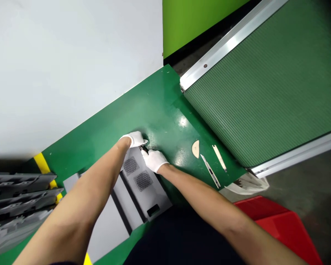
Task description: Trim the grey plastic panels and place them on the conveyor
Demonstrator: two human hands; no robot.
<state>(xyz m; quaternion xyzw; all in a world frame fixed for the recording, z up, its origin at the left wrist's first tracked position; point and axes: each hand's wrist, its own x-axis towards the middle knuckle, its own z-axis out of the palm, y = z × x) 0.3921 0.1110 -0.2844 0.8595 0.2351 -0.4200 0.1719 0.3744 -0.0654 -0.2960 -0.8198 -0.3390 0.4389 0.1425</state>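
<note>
Utility knife (210,171), metal strip (219,157), beige half-disc (195,149) — red crate (276,230), stacked grey panels (16,198)

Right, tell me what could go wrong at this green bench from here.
The small black part pinched between the white-gloved left hand and right hand could slip onto the grey vented plastic panel. The slim silver craft knife lying on the green bench might nick the right forearm if it swings outward.

White gloves (136,139) — grey panel (143,200) w/ dotted dark vents (131,165) — green mat (160,99), red bin (281,232).
</note>
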